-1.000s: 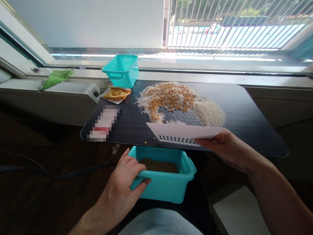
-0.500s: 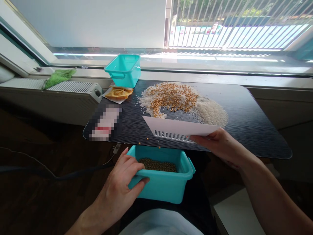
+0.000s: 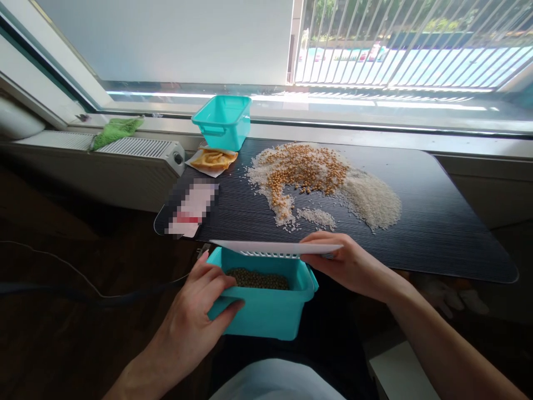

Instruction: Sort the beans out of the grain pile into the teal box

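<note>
My left hand (image 3: pixel 197 305) grips the near left rim of a teal plastic bin (image 3: pixel 264 319), fingers over the edge and thumb outside. Small greenish-brown round grains, like dried peas, lie in the bin (image 3: pixel 258 279). Pinched in my right hand (image 3: pixel 347 260) is a thin white slotted panel (image 3: pixel 256 247), seen nearly edge-on above the bin's far rim. Beyond it, white rice (image 3: pixel 372 197) and yellow-orange dried peas (image 3: pixel 310 166) spread in a curved heap on the dark table (image 3: pixel 437 222). A smaller patch of rice (image 3: pixel 318 216) lies nearer.
A second teal bin (image 3: pixel 225 130) stands at the table's back left corner. In front of it are yellow-orange pieces (image 3: pixel 213 159) on white paper. A pixelated flat item (image 3: pixel 191 208) lies at the left. A green cloth (image 3: pixel 119 132) rests on the radiator (image 3: pixel 137 149) under the window.
My right hand has brought the slotted panel toward me and left, from above the table to the bin's far rim. The small rice patch now shows. My left hand keeps its grip.
</note>
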`<state>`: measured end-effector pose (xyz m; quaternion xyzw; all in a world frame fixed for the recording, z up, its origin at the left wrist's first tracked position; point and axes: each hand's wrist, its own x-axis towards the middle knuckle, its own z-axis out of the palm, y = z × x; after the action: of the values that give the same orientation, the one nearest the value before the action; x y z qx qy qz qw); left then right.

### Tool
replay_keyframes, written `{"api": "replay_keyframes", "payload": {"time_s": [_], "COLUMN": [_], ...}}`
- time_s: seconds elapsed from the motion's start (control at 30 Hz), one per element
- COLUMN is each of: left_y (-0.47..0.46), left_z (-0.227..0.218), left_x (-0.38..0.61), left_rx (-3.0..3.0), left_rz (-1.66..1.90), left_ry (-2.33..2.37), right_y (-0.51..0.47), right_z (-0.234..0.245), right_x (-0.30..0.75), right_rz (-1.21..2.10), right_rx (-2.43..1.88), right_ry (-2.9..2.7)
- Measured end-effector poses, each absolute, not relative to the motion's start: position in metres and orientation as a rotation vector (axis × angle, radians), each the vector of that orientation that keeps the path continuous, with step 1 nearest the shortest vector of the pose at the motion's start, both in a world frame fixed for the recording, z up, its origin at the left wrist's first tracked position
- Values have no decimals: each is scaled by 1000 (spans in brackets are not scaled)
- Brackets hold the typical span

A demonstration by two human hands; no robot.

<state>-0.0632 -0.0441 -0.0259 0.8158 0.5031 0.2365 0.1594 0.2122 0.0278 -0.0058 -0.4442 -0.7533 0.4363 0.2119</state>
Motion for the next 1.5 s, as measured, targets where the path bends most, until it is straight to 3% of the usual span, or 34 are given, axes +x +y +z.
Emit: {"api": "replay_keyframes", "payload": {"time_s": [0.43, 1.07, 1.3, 1.5], "left_y": [-46, -40, -38, -39], "left_z": [-21, -23, -22, -23], "left_x": [-35, -25, -25, -24], "left_rx": [2331, 2351, 2351, 2347], "left_rz": [607, 586, 556, 550], "left_ry": [1317, 1275, 1268, 1270], "right_y": [-11, 19, 25, 32], "right_z": [-39, -47, -26, -26], "right_x": [242, 306, 305, 277], "right_rz": [869, 266, 344, 622], "right_rx": [-1533, -1978, -1951, -1708], "right_ry": [-1746, -1356, -1317, -1574]}}
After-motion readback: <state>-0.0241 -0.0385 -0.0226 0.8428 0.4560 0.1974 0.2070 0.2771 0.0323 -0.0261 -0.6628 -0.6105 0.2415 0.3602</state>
